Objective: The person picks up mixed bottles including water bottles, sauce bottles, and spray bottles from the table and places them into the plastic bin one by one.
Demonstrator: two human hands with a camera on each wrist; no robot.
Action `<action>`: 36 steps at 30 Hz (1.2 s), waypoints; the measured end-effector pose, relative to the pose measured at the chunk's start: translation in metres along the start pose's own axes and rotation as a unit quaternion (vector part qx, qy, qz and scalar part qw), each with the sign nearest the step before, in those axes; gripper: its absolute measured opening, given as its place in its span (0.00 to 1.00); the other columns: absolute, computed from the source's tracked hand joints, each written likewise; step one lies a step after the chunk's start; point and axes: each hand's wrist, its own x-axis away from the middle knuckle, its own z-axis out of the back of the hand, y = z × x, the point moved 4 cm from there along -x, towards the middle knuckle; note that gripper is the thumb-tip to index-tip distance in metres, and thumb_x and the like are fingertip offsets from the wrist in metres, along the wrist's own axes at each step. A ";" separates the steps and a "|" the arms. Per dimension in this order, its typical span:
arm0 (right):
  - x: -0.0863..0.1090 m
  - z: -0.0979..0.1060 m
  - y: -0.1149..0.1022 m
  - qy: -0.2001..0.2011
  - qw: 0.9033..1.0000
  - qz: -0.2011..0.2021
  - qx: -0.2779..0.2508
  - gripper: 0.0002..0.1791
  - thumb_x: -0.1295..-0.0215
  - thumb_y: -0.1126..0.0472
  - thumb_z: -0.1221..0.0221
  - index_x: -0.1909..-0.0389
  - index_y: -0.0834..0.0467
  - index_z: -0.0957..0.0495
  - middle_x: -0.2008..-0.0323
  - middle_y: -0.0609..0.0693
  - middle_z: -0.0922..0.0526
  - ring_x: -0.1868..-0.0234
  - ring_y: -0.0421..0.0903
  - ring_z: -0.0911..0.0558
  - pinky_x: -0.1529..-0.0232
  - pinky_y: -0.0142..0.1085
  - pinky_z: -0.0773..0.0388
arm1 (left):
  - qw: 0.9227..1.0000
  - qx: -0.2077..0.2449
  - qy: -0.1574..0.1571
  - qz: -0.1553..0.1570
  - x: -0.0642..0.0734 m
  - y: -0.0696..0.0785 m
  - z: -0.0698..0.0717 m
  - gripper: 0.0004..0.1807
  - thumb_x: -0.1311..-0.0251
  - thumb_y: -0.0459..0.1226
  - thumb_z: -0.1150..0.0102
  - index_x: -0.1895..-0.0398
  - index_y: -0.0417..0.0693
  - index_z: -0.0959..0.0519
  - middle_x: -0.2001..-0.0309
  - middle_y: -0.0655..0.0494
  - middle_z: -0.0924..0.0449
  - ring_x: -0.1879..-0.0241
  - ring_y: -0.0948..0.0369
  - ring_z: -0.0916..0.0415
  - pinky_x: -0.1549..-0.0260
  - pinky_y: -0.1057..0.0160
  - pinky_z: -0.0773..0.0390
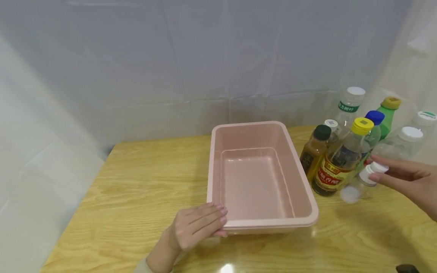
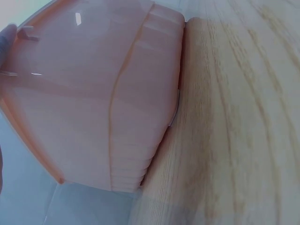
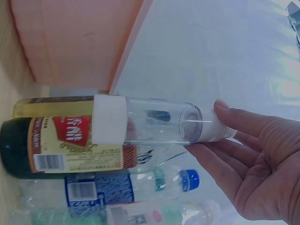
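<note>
My left hand rests over the near left corner of a pink plastic basin, its fingers lying straight across the rim and the thumb just below it. In the left wrist view the basin's outer wall shows, with a fingertip at the rim. Thumb and fingers of my right hand pinch the white cap of a small clear bottle. This bottle has a white base and leans, cap toward the right, beside a sauce bottle with a yellow cap.
Behind the held bottle stand several others: a dark-capped bottle, a blue-capped bottle, a green bottle and clear white-capped bottles. The wooden table meets a covered wall at the back. A dark object lies at the near right.
</note>
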 end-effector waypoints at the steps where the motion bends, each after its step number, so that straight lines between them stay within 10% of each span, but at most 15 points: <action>1: 0.000 0.001 -0.004 0.002 1.000 0.000 0.009 0.27 0.41 0.61 0.35 0.39 0.51 0.28 0.61 0.15 0.31 0.65 0.13 0.28 0.72 0.11 0.25 | 1.000 0.001 0.000 0.000 0.000 0.000 0.000 0.13 0.40 0.42 0.40 0.73 0.40 0.17 0.77 0.49 0.15 0.75 0.59 0.16 0.70 0.68 0.13; 19: -0.009 -0.011 -0.074 0.014 0.991 0.125 0.049 0.22 0.47 0.64 0.31 0.49 0.60 0.20 0.66 0.16 0.25 0.69 0.18 0.24 0.74 0.11 0.25 | 1.000 -0.005 0.008 -0.003 -0.001 0.000 -0.001 0.13 0.40 0.41 0.40 0.73 0.39 0.17 0.77 0.49 0.16 0.75 0.59 0.16 0.68 0.68 0.13; 36: -0.021 -0.015 -0.110 -0.020 0.990 0.113 0.078 0.21 0.47 0.58 0.30 0.50 0.52 0.18 0.73 0.32 0.17 0.74 0.27 0.23 0.82 0.19 0.28 | 1.000 -0.006 0.013 -0.003 0.002 0.001 -0.002 0.13 0.41 0.42 0.39 0.73 0.39 0.17 0.77 0.48 0.15 0.75 0.58 0.16 0.68 0.67 0.13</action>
